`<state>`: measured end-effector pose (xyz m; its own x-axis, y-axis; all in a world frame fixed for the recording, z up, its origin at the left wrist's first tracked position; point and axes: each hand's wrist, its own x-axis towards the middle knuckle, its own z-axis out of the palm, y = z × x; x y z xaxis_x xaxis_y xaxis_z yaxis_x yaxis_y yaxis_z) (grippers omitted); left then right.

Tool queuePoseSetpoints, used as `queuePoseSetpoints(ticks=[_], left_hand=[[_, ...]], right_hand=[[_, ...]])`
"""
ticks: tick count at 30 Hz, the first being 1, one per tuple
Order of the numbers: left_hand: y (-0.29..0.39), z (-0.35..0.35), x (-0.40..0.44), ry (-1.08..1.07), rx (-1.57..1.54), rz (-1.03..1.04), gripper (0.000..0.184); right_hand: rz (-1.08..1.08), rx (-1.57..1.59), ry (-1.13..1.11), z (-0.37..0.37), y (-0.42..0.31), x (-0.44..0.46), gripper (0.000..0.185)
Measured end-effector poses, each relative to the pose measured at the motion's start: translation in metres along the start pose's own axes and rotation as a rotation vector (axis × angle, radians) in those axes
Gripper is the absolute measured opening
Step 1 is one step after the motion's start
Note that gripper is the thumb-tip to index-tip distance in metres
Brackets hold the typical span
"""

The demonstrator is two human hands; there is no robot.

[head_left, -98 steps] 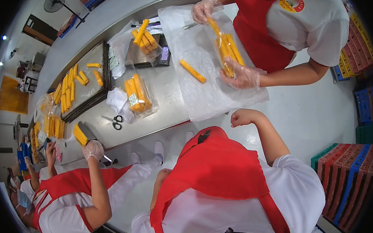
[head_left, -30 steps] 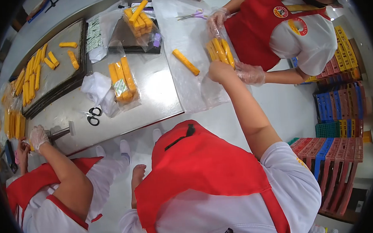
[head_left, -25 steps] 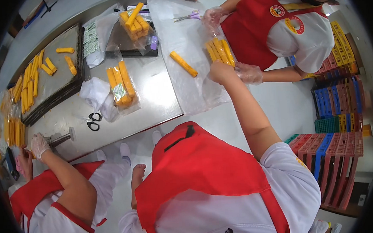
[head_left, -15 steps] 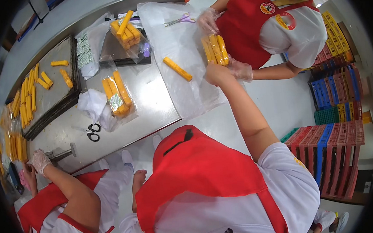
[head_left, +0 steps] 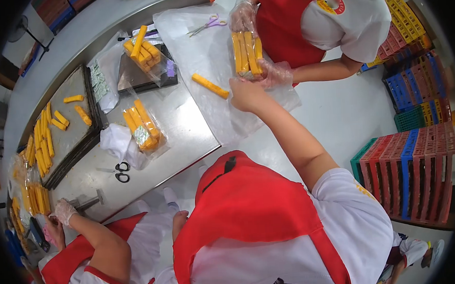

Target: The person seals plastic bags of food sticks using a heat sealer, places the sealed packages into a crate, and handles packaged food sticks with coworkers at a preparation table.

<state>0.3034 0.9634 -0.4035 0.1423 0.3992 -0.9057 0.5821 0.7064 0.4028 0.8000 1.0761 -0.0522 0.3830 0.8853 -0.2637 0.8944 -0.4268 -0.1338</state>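
My right hand [head_left: 246,93] reaches across to the co-worker's side, closed at the lower end of a clear plastic bag [head_left: 247,53] of yellow bread-like sticks. The co-worker's gloved hands hold that same bag at its top and lower right. Just left of my right hand, a single yellow stick [head_left: 210,86] lies on a plastic sheet [head_left: 181,49]. My left hand [head_left: 179,220] hangs low beside my red apron, mostly hidden, so its fingers do not show clearly.
Filled bags [head_left: 143,127] and black-handled scissors [head_left: 121,171] lie on the metal table [head_left: 185,126]. Purple scissors [head_left: 211,23] rest on the sheet. A dark tray [head_left: 72,119] bears several sticks. Another worker's gloved hand [head_left: 65,211] is at lower left; stacked crates [head_left: 409,173] stand right.
The view has shifted. The held bag has turned a little, and its lower end now sits above my right hand, which stays at it. The co-worker still holds the bag.
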Motion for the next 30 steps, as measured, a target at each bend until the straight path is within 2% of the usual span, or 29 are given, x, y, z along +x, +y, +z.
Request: queuePoseSetpoints(ticks=[2, 4, 11, 13, 15, 17, 21, 23, 25, 27, 28, 30], left_hand=[[-0.005, -0.002, -0.006, 0.002, 0.006, -0.004, 0.016], [-0.011, -0.003, -0.011, 0.006, 0.015, -0.009, 0.015], [-0.012, -0.006, -0.015, 0.001, 0.049, -0.017, 0.015], [-0.003, -0.007, -0.008, -0.003, 0.054, -0.008, 0.015], [0.009, -0.007, -0.004, -0.005, 0.057, 0.002, 0.015], [0.014, -0.009, -0.002, -0.009, 0.067, 0.008, 0.015], [0.031, -0.01, 0.005, -0.013, 0.087, 0.035, 0.015], [0.041, -0.007, 0.006, 0.0, 0.082, 0.052, 0.015], [0.048, -0.005, 0.004, 0.031, 0.022, 0.049, 0.014], [0.035, -0.008, -0.01, 0.067, -0.027, 0.017, 0.013], [0.029, -0.01, -0.015, 0.076, -0.027, 0.007, 0.013], [0.027, -0.011, -0.007, 0.009, -0.061, -0.021, 0.012]], right_hand=[[-0.072, -0.011, 0.004, 0.003, -0.004, -0.008, 0.037], [-0.006, 0.026, -0.208, 0.0, -0.006, -0.016, 0.03], [-0.023, 0.02, -0.308, 0.009, 0.005, -0.023, 0.028], [-0.095, 0.059, -0.192, -0.002, 0.01, -0.031, 0.028], [-0.4, 0.072, 0.424, -0.013, 0.028, -0.035, 0.034], [-0.056, 0.224, 0.051, -0.1, 0.017, -0.053, 0.042], [-0.04, 0.269, 0.097, -0.101, 0.053, -0.021, 0.052], [-0.072, 0.04, -0.087, -0.076, 0.06, 0.005, 0.052], [-0.112, 0.047, -0.015, -0.072, 0.055, -0.011, 0.052], [-0.176, 0.186, 0.096, -0.063, 0.055, -0.028, 0.047], [-0.089, 0.268, -0.074, -0.069, 0.053, -0.034, 0.041], [-0.086, 0.315, -0.033, -0.066, 0.057, -0.039, 0.038]])
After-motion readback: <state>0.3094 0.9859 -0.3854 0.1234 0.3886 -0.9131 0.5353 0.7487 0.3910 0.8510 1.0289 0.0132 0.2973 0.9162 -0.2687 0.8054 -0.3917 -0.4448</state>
